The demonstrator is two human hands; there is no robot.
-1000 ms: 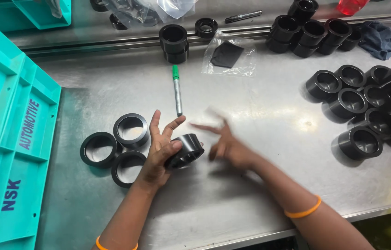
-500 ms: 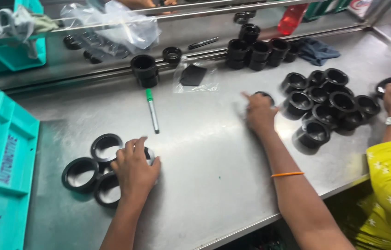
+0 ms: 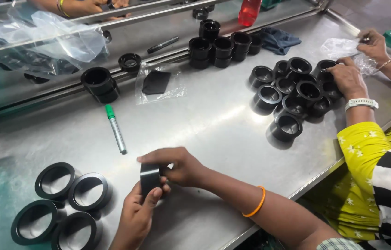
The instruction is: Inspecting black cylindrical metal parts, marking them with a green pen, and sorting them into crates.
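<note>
Both hands meet low in the middle of the steel table, and between them is one black ring that stands on its edge, so its flat outer band faces the camera. The left hand comes from below; its fingers are bent around the lower part of the ring and the thumb lies on the front of it. The right hand reaches from the right side, with an orange bangle on the wrist, and its fingers curl over the top and right edge of the same ring, so the two hands are closed on it together. To the left of the hands, four more rings lie flat and close, some touching each other. A green-capped marker lies above the hands, apart from them. Further back there is a small clear bag with a dark piece inside, and a short stack of rings beside a rail. On the right a heap of black rings sits on the table, and a co-worker in a yellow sleeve touches this heap with one hand, the other hand holding thin plastic. A red bottle and a blue cloth are at the far edge.
</note>
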